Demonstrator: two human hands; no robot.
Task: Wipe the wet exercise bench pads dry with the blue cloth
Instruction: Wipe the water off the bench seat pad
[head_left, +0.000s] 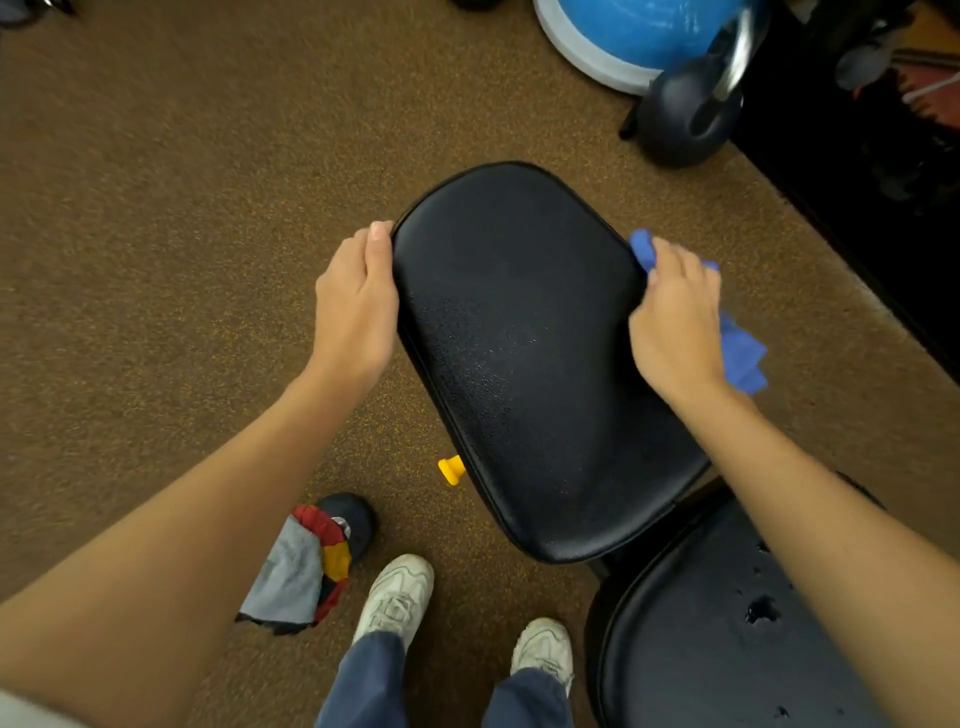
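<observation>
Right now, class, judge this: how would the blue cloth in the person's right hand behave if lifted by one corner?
The blue cloth would probably hang limp: it bunches and folds under the right hand. It looks thin, so likely light. It may drag on the bench pad, whose surface looks beaded with droplets.

no readable text, no labels, no brands, no numbers anywhere in view

I see my left hand gripping the black pad at its nine o'clock edge; my right hand presses the blue cloth against its three o'clock edge.
</observation>
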